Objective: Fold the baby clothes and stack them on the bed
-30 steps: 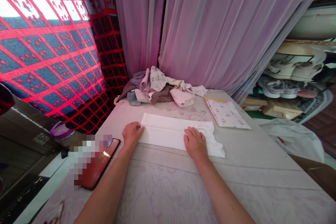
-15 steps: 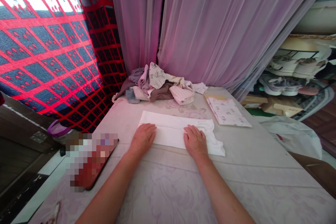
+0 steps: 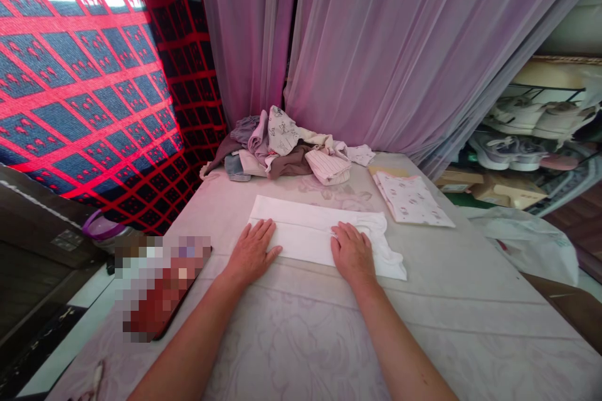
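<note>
A white garment (image 3: 305, 235), folded into a long strip, lies flat across the middle of the table; its right end is ruffled and uneven. My left hand (image 3: 254, 250) rests on the garment's left end, fingers stretched out and thumb spread to the right. On the right part of the strip lies my right hand (image 3: 352, 252), palm down with its fingers slightly bent. Neither hand grips the cloth. What kind of garment it is, I cannot tell.
Behind it sits a heap of crumpled clothes (image 3: 286, 160) against the purple curtain (image 3: 376, 44). A folded printed cloth (image 3: 414, 199) lies at the back right. To the left is a phone-like object (image 3: 164, 294), blurred out. Shoes (image 3: 512, 151) stand on a rack at right.
My left hand has shifted slightly left along the white garment, and its thumb has spread out from the fingers. My right hand has stayed nearly in place.
</note>
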Action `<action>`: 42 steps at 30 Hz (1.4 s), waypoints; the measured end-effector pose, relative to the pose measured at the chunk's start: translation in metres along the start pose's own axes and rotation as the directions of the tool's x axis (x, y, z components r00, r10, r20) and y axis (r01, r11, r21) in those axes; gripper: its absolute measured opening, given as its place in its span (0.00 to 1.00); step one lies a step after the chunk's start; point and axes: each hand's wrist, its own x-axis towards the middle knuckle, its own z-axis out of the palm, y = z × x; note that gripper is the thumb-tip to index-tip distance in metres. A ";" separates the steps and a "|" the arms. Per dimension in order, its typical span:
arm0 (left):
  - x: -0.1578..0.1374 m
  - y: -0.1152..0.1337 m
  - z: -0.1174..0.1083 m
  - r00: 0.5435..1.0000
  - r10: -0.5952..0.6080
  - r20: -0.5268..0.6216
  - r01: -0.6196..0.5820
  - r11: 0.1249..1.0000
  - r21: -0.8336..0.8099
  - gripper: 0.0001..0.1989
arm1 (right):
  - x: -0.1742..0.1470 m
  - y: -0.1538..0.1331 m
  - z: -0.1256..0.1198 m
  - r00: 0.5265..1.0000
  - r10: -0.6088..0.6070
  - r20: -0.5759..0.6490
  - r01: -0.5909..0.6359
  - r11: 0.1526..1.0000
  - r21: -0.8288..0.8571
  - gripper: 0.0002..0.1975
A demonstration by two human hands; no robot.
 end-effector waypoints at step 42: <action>0.018 -0.037 -0.018 0.851 -0.476 -0.222 0.429 0.874 -0.229 0.09 | -0.003 0.015 -0.009 0.992 0.117 -0.047 -0.115 0.993 0.040 0.12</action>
